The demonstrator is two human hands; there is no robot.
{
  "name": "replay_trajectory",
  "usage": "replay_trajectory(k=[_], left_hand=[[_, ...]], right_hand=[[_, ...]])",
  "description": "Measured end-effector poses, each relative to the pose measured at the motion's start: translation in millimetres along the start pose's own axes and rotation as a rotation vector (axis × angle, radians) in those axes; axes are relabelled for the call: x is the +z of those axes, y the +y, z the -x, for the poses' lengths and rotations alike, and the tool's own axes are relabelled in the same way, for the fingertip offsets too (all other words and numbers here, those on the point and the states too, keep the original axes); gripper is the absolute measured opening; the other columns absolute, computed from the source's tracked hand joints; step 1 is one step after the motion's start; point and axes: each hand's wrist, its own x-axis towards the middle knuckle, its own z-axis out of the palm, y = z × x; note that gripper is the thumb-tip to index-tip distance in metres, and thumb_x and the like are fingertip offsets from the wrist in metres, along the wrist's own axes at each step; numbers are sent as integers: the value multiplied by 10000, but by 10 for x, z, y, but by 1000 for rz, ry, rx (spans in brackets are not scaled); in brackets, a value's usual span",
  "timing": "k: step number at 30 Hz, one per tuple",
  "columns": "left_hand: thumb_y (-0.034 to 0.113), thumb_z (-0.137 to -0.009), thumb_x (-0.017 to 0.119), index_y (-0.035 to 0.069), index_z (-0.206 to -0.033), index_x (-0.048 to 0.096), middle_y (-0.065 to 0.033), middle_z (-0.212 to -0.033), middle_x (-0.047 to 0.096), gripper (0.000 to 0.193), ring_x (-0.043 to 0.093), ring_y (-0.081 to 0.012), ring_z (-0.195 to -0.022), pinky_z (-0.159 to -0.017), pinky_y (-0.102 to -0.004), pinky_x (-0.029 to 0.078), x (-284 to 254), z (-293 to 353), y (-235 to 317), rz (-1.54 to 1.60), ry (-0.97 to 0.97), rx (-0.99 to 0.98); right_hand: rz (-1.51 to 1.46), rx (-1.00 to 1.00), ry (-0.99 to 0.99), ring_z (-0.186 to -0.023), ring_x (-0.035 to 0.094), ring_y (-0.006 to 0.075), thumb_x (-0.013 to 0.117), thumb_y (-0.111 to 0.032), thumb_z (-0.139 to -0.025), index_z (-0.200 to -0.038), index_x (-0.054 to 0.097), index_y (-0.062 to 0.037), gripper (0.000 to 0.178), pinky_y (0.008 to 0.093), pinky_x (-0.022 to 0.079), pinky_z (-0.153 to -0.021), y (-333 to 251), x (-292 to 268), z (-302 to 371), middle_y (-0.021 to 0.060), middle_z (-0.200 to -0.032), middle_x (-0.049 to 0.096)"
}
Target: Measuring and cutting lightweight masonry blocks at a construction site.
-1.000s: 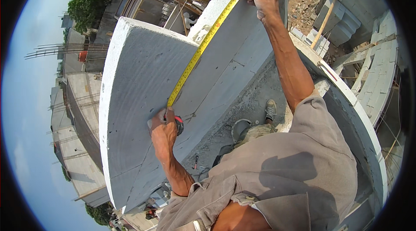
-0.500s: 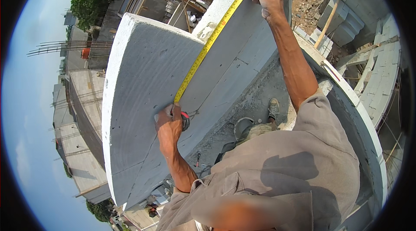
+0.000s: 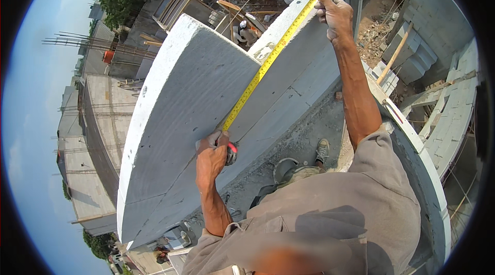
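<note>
A yellow tape measure [image 3: 264, 70] is drawn out along the grey block wall [image 3: 178, 97], crossing its stepped top edge. My left hand [image 3: 212, 151] is closed round the case, whose red and black side shows beyond my fingers. Higher up, my right hand [image 3: 335, 14] pinches the side of the blade against the lower course of the wall. Past that hand the blade runs on to the far end of the course, where its tip leaves clear sight near the frame's top.
A bucket [image 3: 285, 170] stands by my shoe [image 3: 322, 150] on the dusty floor. To the right curves another low block wall [image 3: 422, 148] with a wooden pole [image 3: 396, 52] beyond. Behind the wall, a person [image 3: 246, 33] crouches among timber. Rebar [image 3: 98, 44] juts out at left.
The view has shifted, so wall and hands sit further right and the hands lower. More of the wall's far end shows. Both hands keep their grip on the tape measure.
</note>
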Motion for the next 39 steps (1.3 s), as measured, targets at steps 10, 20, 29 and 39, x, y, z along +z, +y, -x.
replay_trajectory(k=[10,20,29,39], left_hand=[[265,-905,504,9,-941,676,-154,-655,605,311,538,-250,-560,-574,-379,437,172,391,-549,507,-291,405],[238,-920,582,20,-1117,636,-133,-914,659,299,631,-287,-812,-740,-365,495,404,1305,-2170,727,-135,472],[276,-1005,474,71,-1262,582,-114,-997,664,346,620,-169,-873,-802,-309,484,222,2319,-4328,1169,455,207],[461,-1013,354,-41,-1252,521,-149,-981,651,581,647,-229,-911,-825,-334,517,-116,3573,-6076,1591,1404,-361]], right_hand=[[-343,117,-913,-824,528,110,523,-76,-942,-993,551,-26,77,207,460,-672,-549,-14,1185,75,-938,551],[383,-272,-1588,-538,458,245,631,-90,-702,-734,594,9,111,348,336,-513,-299,1402,3992,109,-629,493],[370,-200,-2053,-512,535,260,654,-109,-786,-800,612,25,141,363,440,-593,695,2883,6484,122,-639,557],[569,-202,-2597,-774,629,425,635,-146,-849,-1022,616,-14,218,460,489,-684,2123,3349,8561,238,-875,648]])
